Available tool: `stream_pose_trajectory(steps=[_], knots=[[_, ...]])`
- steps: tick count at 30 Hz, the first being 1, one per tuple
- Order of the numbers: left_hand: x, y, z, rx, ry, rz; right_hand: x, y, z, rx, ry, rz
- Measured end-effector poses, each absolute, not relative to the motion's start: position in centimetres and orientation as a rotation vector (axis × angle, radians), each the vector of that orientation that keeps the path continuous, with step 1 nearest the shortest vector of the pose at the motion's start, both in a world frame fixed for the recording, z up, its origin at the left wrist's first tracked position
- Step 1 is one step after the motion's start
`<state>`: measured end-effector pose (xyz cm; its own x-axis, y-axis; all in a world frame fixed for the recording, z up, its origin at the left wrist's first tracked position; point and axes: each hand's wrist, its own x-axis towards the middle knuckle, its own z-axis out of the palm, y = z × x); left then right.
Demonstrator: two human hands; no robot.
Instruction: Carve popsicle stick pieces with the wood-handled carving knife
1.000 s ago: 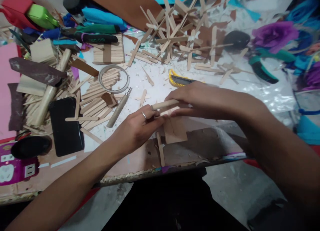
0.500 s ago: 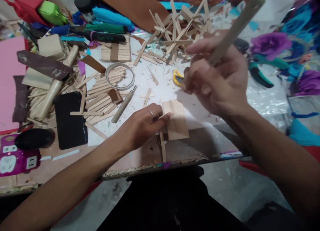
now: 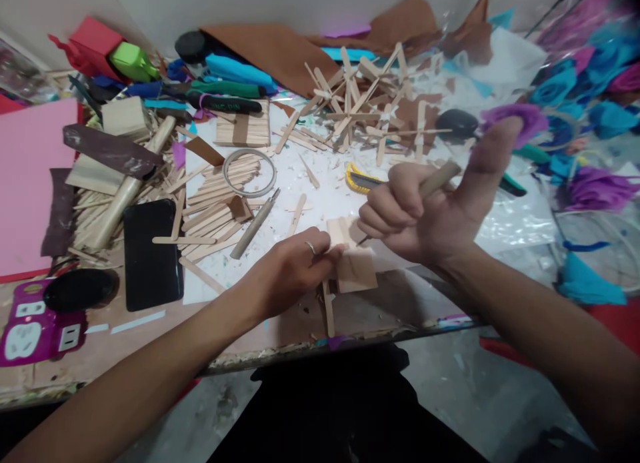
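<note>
Where right fingers (image 3: 383, 208) curl, the tool (image 3: 441, 179) lies inside.

Showing pale tan on the wooden piece (image 3: 356, 273) near centre, pink on the sheet (image 3: 35, 196) at nine o'clock, purple on the flower (image 3: 600, 188) at three.

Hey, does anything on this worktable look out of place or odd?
Yes, mildly. On the left, a craft stick lies partly across a black phone, an odd resting spot. Nearby, a black oval object overlaps the purple socket unit in this view. Wood scraps litter the white sheet.
</note>
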<state>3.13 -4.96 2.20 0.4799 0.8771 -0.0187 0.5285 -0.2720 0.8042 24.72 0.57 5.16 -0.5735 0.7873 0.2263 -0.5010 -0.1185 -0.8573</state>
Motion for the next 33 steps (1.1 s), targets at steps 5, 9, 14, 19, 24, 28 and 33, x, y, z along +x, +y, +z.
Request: stream_pose_trajectory(steps=[5,9,14,19,24,28,33], knots=[[3.1,-5.0,2.3,1.943,1.152,0.565,24.3,0.2,4.8,-0.327,-1.209,1.803],[3.2,-5.0,2.5,1.929,1.146,0.563,24.1,-0.3,4.6,-0.384,-1.205,1.811],[3.2,-5.0,2.5,1.931,1.146,0.56,23.6,-0.5,4.1,-0.393,-1.195,1.809],[3.0,-4.9,2.4,1.954,1.148,0.542,23.3,-0.5,3.4,-0.327,-1.156,1.849],[3.0,-4.8,2.3,1.996,1.132,0.539,23.2,-0.1,3.7,-0.503,-1.171,1.802],[2.6,-4.8,2.0,2.105,1.089,0.544,24.5,0.8,4.4,-0.695,-1.427,1.361],[1.9,-4.6,1.1,2.625,0.863,0.525,26.6,2.2,5.1,-1.13,-2.145,0.435]])
